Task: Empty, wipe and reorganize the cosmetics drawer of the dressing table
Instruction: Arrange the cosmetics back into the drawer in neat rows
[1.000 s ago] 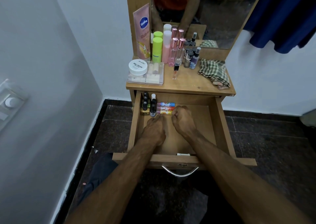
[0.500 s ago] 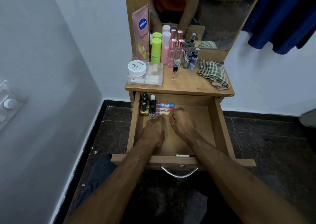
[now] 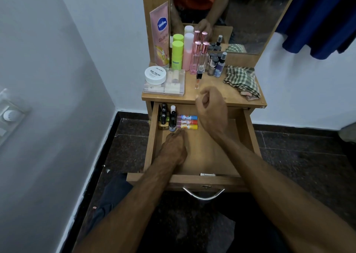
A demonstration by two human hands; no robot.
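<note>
The wooden drawer (image 3: pixel 248 137) stands pulled out below the dressing table top (image 3: pixel 215 94). In its back left corner stand several small dark nail polish bottles (image 3: pixel 167 118), with three coloured tubes (image 3: pixel 187 122) lying side by side to their right. My left hand (image 3: pixel 174 148) rests flat on the drawer floor, fingertips just short of the tubes, holding nothing. My right hand (image 3: pixel 212 110) is raised over the drawer's back edge, fingers loosely curled and empty, just in front of a small lip gloss (image 3: pixel 198 80) on the top.
On the top stand a pink Vaseline tube (image 3: pixel 159 34), a green bottle (image 3: pixel 177 55), pink bottles (image 3: pixel 187 52), a white nail polish remover jar (image 3: pixel 155 75) on a clear case (image 3: pixel 171 87), small bottles (image 3: pixel 216 63) and a checked cloth (image 3: pixel 241 82). A mirror (image 3: pixel 240 11) stands behind.
My right hand has lifted out of the drawer, up and back toward the table top. My left hand stays on the drawer floor near the tubes.
</note>
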